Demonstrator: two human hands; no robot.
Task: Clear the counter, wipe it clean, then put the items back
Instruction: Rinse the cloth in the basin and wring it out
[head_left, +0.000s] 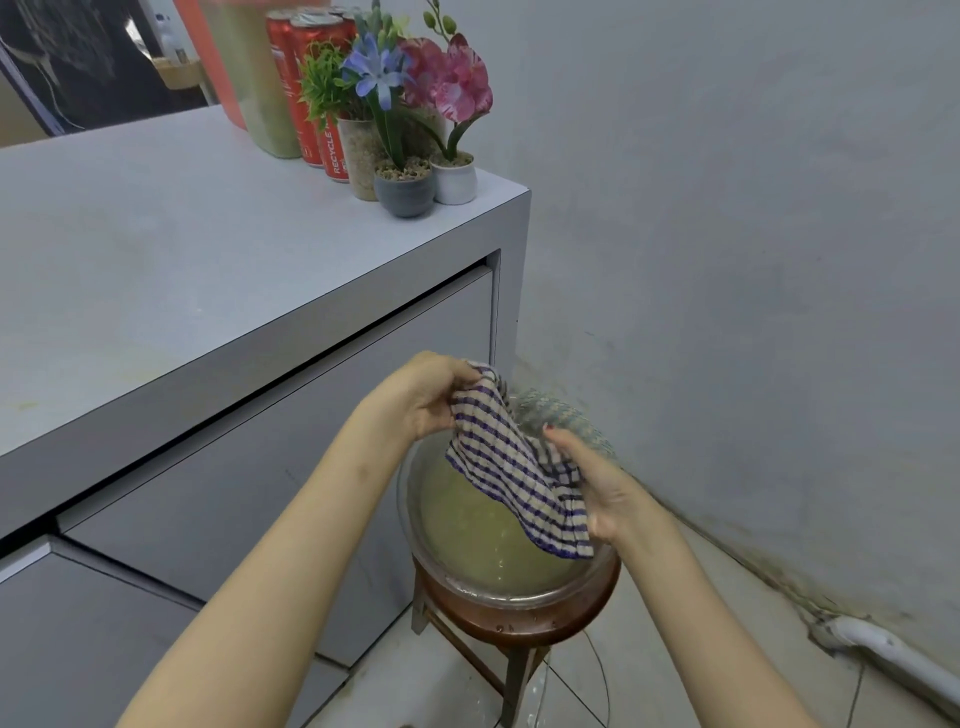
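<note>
Soft checked cloth (519, 467) held at two edges over the wash bowl

Head view. Hangs slack between both hands above a clear bowl (511, 590) of murky water, set on a small wooden stool (519, 621) just beside the bench (208, 249). Gripped at the upper edge by the left hand (431, 397), fingers curled round a bunched corner. Pinched at the lower side by the right hand (597, 491), thumb on top. Looks thin and probably wet: light but limp, likely to sag and drip, not fragile, little risk of slipping. Best taken as a gathered bunch rather than by one corner, and wrung over the bowl before going to the bench. At the bench's far corner, well apart from the hands: cans (311, 88) and flower pots (410, 187)
</note>
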